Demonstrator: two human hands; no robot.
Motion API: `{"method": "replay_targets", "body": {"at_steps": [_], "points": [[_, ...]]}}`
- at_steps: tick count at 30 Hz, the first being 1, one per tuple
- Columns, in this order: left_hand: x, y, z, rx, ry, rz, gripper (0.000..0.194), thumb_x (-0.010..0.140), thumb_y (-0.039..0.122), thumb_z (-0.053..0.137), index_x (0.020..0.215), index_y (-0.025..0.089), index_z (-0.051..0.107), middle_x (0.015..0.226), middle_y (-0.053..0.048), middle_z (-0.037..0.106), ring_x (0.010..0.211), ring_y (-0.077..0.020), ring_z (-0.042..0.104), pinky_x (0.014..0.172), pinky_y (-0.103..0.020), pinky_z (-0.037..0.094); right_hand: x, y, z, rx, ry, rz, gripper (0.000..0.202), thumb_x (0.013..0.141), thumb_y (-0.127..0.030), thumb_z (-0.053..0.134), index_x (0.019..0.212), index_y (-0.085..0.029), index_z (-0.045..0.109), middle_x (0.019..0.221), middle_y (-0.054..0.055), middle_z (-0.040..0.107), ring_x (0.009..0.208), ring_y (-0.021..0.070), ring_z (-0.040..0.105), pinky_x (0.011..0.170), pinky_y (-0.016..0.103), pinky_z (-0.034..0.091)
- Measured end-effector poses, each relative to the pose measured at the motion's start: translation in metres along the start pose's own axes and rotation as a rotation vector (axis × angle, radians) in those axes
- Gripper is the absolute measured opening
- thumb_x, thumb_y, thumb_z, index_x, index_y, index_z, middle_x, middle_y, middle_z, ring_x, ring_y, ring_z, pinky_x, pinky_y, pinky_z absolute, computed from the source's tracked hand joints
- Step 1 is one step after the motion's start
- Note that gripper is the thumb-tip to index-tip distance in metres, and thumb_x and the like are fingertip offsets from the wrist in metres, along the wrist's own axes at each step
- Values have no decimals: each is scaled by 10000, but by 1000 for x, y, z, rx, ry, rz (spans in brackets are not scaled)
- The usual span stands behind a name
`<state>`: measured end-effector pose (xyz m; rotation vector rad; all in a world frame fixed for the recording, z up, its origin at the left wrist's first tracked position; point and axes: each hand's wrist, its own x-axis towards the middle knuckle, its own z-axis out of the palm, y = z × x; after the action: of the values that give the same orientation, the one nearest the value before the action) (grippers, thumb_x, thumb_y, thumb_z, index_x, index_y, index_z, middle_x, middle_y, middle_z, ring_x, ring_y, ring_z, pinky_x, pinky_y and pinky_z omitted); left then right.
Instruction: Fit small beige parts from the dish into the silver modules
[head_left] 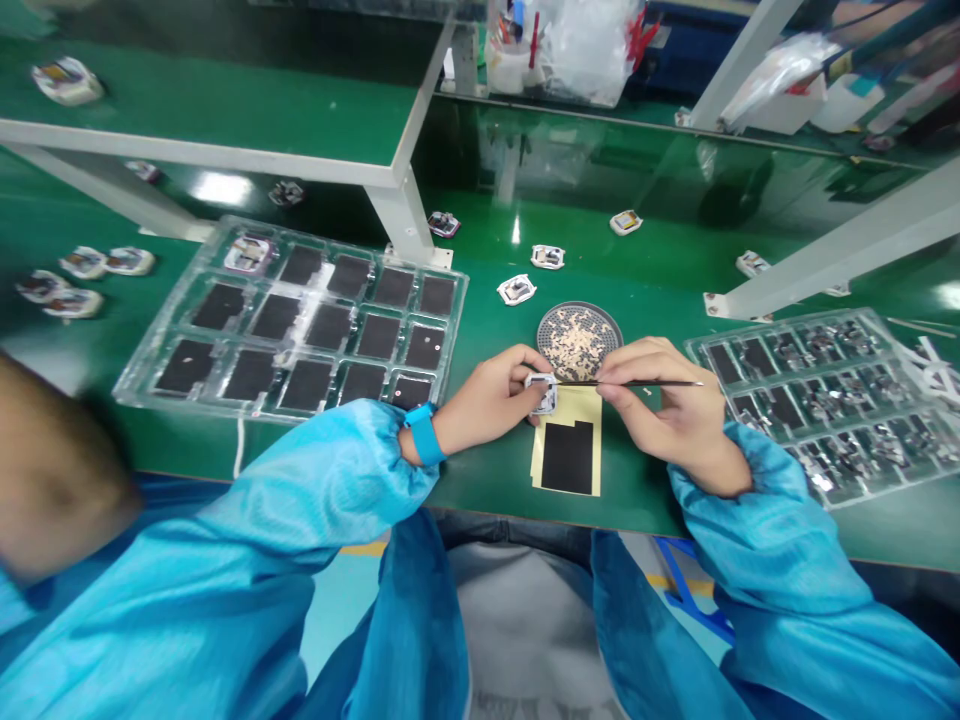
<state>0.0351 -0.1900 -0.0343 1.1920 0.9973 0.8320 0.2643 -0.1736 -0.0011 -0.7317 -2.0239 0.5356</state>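
Observation:
Between thumb and fingers, my left hand [491,397] holds a small white-framed device casing [541,393]. My right hand [667,400] pinches thin dark tweezers [652,383], whose tip points left and reaches the casing's edge. Just behind the hands is a round dark dish [545,322] heaped with small beige pieces [576,340]. Below the casing, a yellow backing sheet [592,475] with a black rectangular sticker [568,458] lies on the green table. My left fingertips hide part of the casing.
A clear tray [127,397] with black rectangles lies left, another tray [855,495] with metallic parts right. Casings [516,290] are scattered behind. White shelf posts [409,215] rise from the table. Another person's blurred arm [56,470] is at the left edge.

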Motion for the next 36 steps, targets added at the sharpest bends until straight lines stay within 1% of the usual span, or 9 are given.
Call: {"method": "replay_targets", "body": {"at_steps": [4, 10, 14, 16, 20, 26, 31, 33, 36], "points": [[0, 0, 0, 12, -3, 5, 141, 907, 158, 635, 1038, 152, 581, 836, -34, 705, 699, -136, 706, 646, -273, 617, 0, 0, 0, -31, -7, -17, 255, 813, -56, 737, 978, -241, 678, 902, 42, 754, 857, 234, 722, 793, 435, 535], [1, 1, -1, -3, -11, -6, 197, 890, 95, 620, 1071, 154, 569, 897, -29, 710, 703, -120, 716, 634, -239, 599, 1, -5, 1, -159, -82, -59, 259, 822, -77, 746, 1000, -247, 665, 923, 34, 759, 872, 234, 724, 829, 448, 517], [1, 3, -1, -23, -1, -21, 222, 877, 62, 626, 1076, 148, 577, 927, -31, 718, 687, -118, 725, 631, -233, 593, 0, -7, -1, -25, 25, 51, 222, 822, -98, 744, 975, -247, 686, 908, 41, 749, 872, 238, 725, 802, 433, 562], [0, 6, -1, -21, 12, -20, 202, 894, 82, 629, 1082, 143, 590, 944, -42, 728, 686, -118, 726, 632, -235, 592, 0, -6, -2, 38, 41, 108, 205, 828, -108, 740, 967, -250, 690, 898, 39, 744, 877, 237, 727, 804, 427, 581], [-1, 9, -1, -11, 36, -4, 198, 940, 167, 631, 1135, 136, 615, 994, -73, 745, 711, -124, 721, 605, -225, 580, 0, -4, -1, 15, 4, 142, 205, 829, -118, 751, 966, -256, 689, 905, 30, 743, 877, 228, 724, 830, 422, 585], [-2, 9, -2, 13, 41, 44, 259, 964, 279, 637, 1186, 146, 639, 1000, -81, 755, 743, -135, 720, 595, -215, 560, -1, -2, 1, 43, 4, 203, 142, 866, -174, 747, 964, -262, 692, 907, 31, 742, 864, 220, 720, 806, 403, 588], [-1, 10, -4, 4, 61, 72, 265, 958, 328, 649, 1148, 143, 662, 943, -75, 766, 708, -134, 714, 557, -210, 531, 0, 4, -2, 147, -5, 302, 62, 900, -264, 739, 940, -252, 693, 920, 41, 740, 899, 224, 716, 845, 416, 592], [0, 11, -6, -15, 62, 68, 266, 956, 326, 649, 1143, 137, 668, 900, -70, 767, 685, -135, 715, 529, -205, 505, 1, 5, -6, 218, -32, 330, 65, 898, -269, 745, 927, -243, 693, 934, 46, 740, 916, 220, 715, 862, 415, 591], [1, 11, -9, -37, 58, 46, 276, 959, 319, 641, 1155, 128, 673, 828, -60, 755, 651, -138, 720, 478, -195, 441, 4, 5, -9, 307, -56, 310, 62, 892, -239, 749, 913, -233, 690, 929, 50, 737, 919, 217, 712, 857, 410, 588]]}}
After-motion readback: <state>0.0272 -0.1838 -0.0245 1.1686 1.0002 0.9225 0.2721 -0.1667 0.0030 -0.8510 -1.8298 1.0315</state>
